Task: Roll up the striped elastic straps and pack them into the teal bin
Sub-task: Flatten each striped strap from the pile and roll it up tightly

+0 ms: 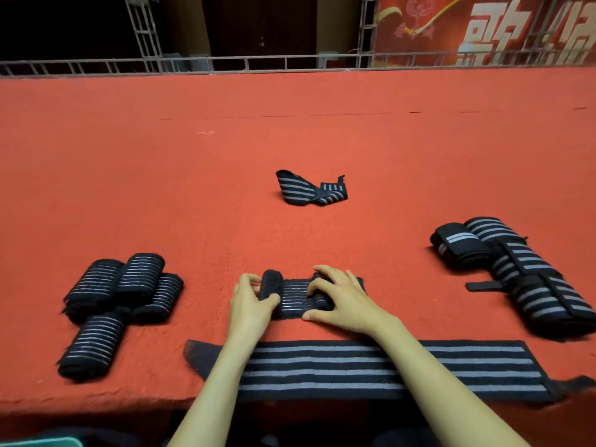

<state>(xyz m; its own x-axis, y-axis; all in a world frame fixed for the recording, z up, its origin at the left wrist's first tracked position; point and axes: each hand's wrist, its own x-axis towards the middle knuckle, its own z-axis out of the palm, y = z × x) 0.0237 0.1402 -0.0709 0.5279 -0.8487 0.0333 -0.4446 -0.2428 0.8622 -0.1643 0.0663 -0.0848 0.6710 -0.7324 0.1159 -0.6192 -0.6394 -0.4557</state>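
A red carpeted surface (290,124) runs back to metal truss railing (225,64) and a red banner (483,27).

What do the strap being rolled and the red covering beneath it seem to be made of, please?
The half-rolled strap looks like woven elastic fabric, matte black with thin grey stripes; it coils softly in the grip of the left hand. The red covering looks like felt or short-pile carpet, matte, with a fuzzy nap near the front edge.
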